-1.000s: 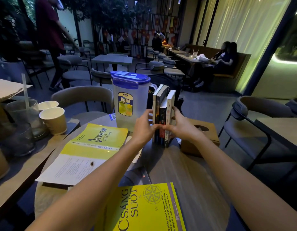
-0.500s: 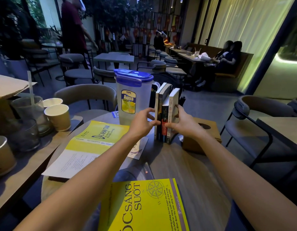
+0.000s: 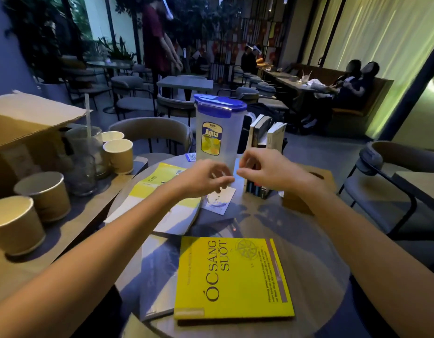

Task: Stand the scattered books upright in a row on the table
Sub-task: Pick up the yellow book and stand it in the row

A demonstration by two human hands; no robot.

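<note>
Several books [image 3: 264, 140] stand upright in a row at the far side of the round table [image 3: 308, 240], just right of a clear jug. My right hand [image 3: 267, 170] hovers in front of their lower spines, fingers loosely curled, holding nothing. My left hand [image 3: 206, 178] is beside it, over a small card [image 3: 219, 201], also holding nothing. A yellow book [image 3: 233, 276] lies flat near me, partly over a grey-blue book [image 3: 157, 272]. Another yellow-and-white book [image 3: 160, 191] lies flat to the left, under my left forearm.
A clear jug with a blue lid [image 3: 218, 132] stands left of the row. A brown tissue box [image 3: 311, 186] sits right of it. Paper cups [image 3: 40, 193] and glasses [image 3: 82, 154] crowd the left side table beside a cardboard box [image 3: 23, 123]. Chairs ring the table.
Both hands have let go of the upright books and drawn back toward me, meeting above the small card. The books stay standing.
</note>
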